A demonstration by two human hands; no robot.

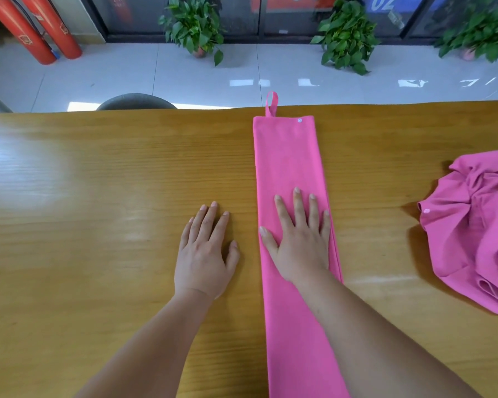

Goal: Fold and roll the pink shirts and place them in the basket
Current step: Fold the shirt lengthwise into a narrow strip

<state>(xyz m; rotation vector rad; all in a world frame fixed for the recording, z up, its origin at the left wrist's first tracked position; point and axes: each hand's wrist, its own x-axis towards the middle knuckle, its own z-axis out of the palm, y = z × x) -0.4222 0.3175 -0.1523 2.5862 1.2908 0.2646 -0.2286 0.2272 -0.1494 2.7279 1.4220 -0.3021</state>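
Two red fire extinguishers (pixel 32 27) stand at 11 o'clock, on the floor beyond a wooden table (pixel 69 196). A person's left hand (pixel 204 254) lies flat on the bare wood just left of centre, fingers straight and close together, holding nothing. Just beside it the folded pink shirt (pixel 285 156), a long narrow strip, runs from 6 toward 12 o'clock, its hanging loop (pixel 271 103) at the table's far edge. The right hand (pixel 299 242) presses flat on the strip, fingers spread. At 3 o'clock, well apart, lies a crumpled pink shirt (pixel 477 234).
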